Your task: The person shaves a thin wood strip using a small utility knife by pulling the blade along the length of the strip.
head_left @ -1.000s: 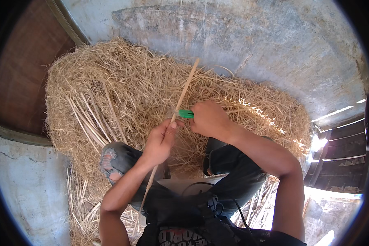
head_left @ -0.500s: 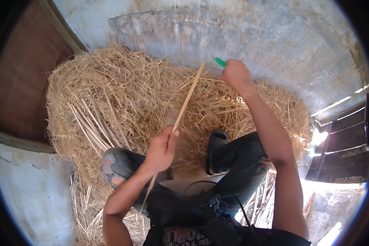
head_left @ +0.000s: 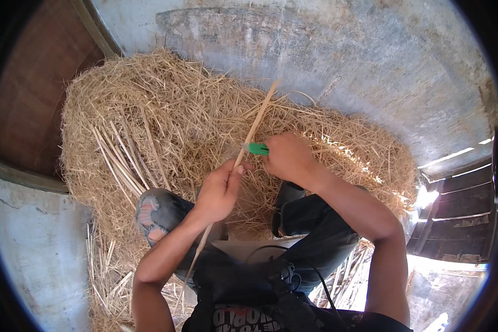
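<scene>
A long pale bamboo strip [head_left: 260, 119] slants up and away between my knees. My left hand [head_left: 218, 193] is closed round its middle, thumb on top, and the thin tail end [head_left: 196, 254] runs down past my wrist towards my lap. My right hand [head_left: 290, 159] is closed on a green-handled knife [head_left: 258, 149]. The knife's front end meets the strip just beyond my left fingers; its blade is too small and blurred to make out. A thin curled shaving [head_left: 304, 95] shows near the strip's far end.
Dry straw-like shavings [head_left: 177, 99] are heaped in front of me against a grey-blue wall [head_left: 337, 50]. Several cut strips [head_left: 119, 160] lie on the heap beside my left knee [head_left: 160, 216]. More sticks [head_left: 348, 276] lie at lower right. Dark slatted boards [head_left: 459, 205] stand at right.
My right hand has come back from near the wall, down and left, bringing the knife to the strip by my left hand. The left hand keeps its grip, almost unmoved.
</scene>
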`<state>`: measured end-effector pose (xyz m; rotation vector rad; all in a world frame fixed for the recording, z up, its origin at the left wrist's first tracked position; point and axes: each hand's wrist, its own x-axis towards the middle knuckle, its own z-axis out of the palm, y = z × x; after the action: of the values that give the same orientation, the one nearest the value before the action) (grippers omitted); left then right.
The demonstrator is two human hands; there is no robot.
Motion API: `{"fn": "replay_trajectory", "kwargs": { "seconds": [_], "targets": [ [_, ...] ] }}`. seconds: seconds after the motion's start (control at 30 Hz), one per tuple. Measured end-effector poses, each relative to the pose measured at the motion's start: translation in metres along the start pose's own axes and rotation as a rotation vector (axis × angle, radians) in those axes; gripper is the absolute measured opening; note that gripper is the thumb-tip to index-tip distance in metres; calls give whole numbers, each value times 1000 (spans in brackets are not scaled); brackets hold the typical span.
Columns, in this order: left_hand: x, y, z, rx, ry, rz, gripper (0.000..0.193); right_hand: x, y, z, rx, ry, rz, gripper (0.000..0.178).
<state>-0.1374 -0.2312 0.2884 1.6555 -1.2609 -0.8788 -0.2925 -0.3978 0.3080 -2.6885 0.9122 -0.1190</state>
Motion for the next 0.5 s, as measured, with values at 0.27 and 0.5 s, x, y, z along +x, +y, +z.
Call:
{"fn": "replay_trajectory", "kwargs": {
  "seconds": [0.27, 0.5],
  "targets": [
    [3, -11, 1, 122, 59, -56, 29, 34, 11, 4, -34, 0, 149, 13],
    [5, -5, 3, 88, 4, -68, 29, 56, 55, -15, -114, 119, 263, 16]
  ]
}}
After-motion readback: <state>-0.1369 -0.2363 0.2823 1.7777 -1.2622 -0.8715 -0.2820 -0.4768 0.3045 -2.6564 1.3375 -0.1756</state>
